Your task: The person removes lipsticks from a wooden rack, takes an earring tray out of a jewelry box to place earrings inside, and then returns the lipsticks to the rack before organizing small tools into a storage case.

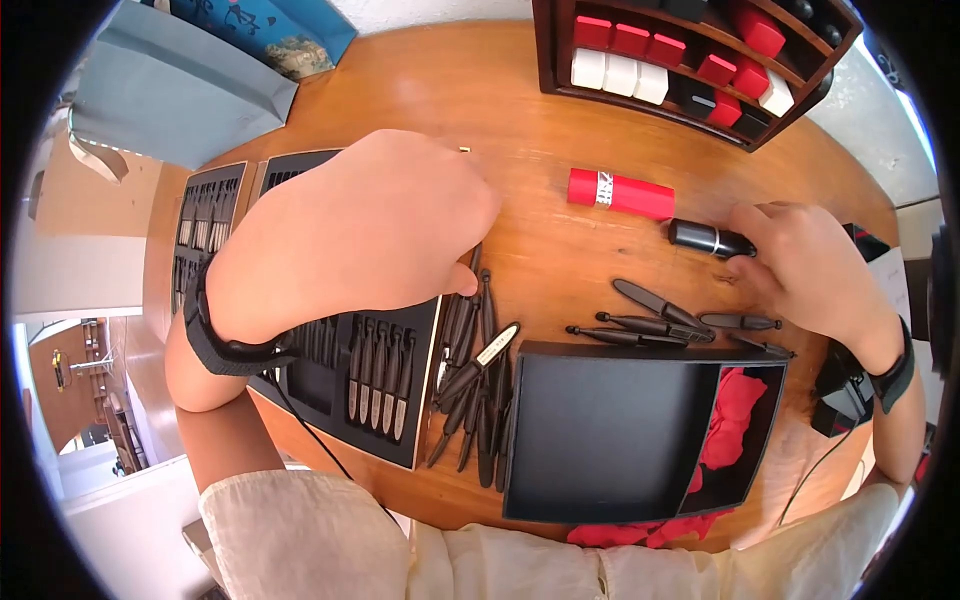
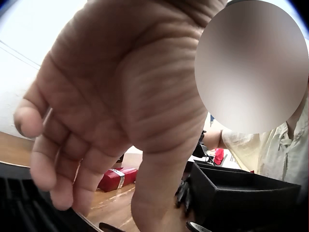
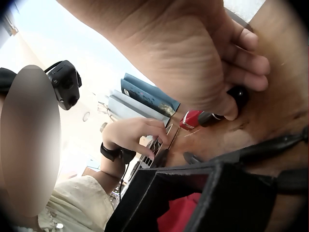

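My right hand [image 1: 815, 265] pinches one end of a black lipstick tube [image 1: 697, 236] with a silver band, lying on the table. Beside its other end lies a red tube [image 1: 640, 196] with a silver patterned band. Over the black tray [image 1: 300, 385] of slotted slim tools hovers my left hand [image 1: 400, 220]. Its fingers [image 2: 65, 164] hang loosely curled and hold nothing in the left wrist view. Below that hand, a loose pile of dark pen-like tools [image 1: 485, 400] lies beside the tray, one with a pale label.
A black box [image 1: 610, 430] with red cloth [image 1: 735, 410] in its side compartment stands in front. More dark tools [image 1: 650, 325] lie behind it. A wooden shelf [image 1: 545, 60] with red, white and black pieces stands at the back right, paper bags [image 1: 185, 85] at the back left.
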`<state>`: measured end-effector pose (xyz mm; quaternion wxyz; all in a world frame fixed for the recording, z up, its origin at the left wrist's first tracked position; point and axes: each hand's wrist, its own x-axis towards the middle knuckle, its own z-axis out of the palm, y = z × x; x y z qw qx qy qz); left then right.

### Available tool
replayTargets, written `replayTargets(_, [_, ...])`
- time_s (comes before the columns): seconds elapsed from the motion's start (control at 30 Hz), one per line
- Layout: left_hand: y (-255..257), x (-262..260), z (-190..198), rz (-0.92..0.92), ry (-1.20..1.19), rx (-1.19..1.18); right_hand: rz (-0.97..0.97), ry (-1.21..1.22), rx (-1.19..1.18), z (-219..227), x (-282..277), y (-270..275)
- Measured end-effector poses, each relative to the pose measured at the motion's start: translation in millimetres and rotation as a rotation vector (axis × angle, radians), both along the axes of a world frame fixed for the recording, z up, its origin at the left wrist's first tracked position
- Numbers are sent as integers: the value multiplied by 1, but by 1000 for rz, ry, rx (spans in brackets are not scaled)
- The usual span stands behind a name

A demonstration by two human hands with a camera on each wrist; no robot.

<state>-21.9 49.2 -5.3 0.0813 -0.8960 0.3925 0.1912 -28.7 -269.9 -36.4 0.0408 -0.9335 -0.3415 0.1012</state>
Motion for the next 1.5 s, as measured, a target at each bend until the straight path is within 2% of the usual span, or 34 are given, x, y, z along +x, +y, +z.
replayTargets(0.1, [-4, -4, 5, 28, 34, 126, -17, -30, -13, 1, 0, -9])
replayTargets(0.27, [-2, -20, 3, 13, 0, 12, -130, -5, -130, 22, -5, -22])
replayTargets(0.33, [-11, -25, 0, -30, -50, -10, -105, -51, -93, 26, -5, -28])
replayTargets(0.4, [-19, -25, 0, 88, -9, 76, -107, -61, -120, 29, 1, -38])
replayTargets(0.47, [-19, -20, -1, 68, -10, 58, -82, -31, -169, 37, 4, -42])
replayTargets(0.5, [-20, -18, -2, 73, -19, 36, -59, -95, -129, 37, 2, -45])
replayTargets(0.63, [-14, -10, -6, 68, -35, -30, -25, -90, -90, 42, 1, -44])
replayTargets(0.73, [-15, -5, -7, 94, 18, -48, -131, -35, -197, 47, -7, -39])
replayTargets(0.8, [-21, -3, -4, 63, 10, -49, -113, -44, -184, 49, -12, -39])
replayTargets(0.87, [-21, -1, -3, 107, 55, -61, -85, -57, -172, 50, -13, -43])
replayTargets(0.97, [-12, 6, -14, 41, 24, -191, -39, -108, -132, 48, -10, -51])
replayTargets(1.07, [-19, 4, -6, 64, 35, -154, -104, -117, -107, 56, -16, -46])
replayTargets(1.1, [-7, 8, -16, 55, 5, -144, -116, -116, -40, 43, -10, -30])
replayTargets(1.17, [-7, 9, -12, 59, 16, -148, -118, -109, 20, 44, -6, -22])
replayTargets(1.23, [-4, 12, -10, 64, 57, -118, -202, 103, 164, 48, -1, -13])
replayTargets(1.27, [-3, 12, -11, 71, 54, -118, -195, 100, 165, 48, 1, -9])
replayTargets(1.3, [-3, 13, -11, 63, 30, -157, -253, 200, 218, 49, 3, -4])
replayTargets(1.33, [-20, 4, -2, 47, 0, -200, -316, 293, 269, 60, -7, -19])
replayTargets(1.47, [-24, 2, 0, 98, -116, -224, -328, 304, 366, 56, -5, -14])
replayTargets(1.5, [-23, 2, 0, 92, -111, -238, -391, 386, 422, 58, -4, -12])
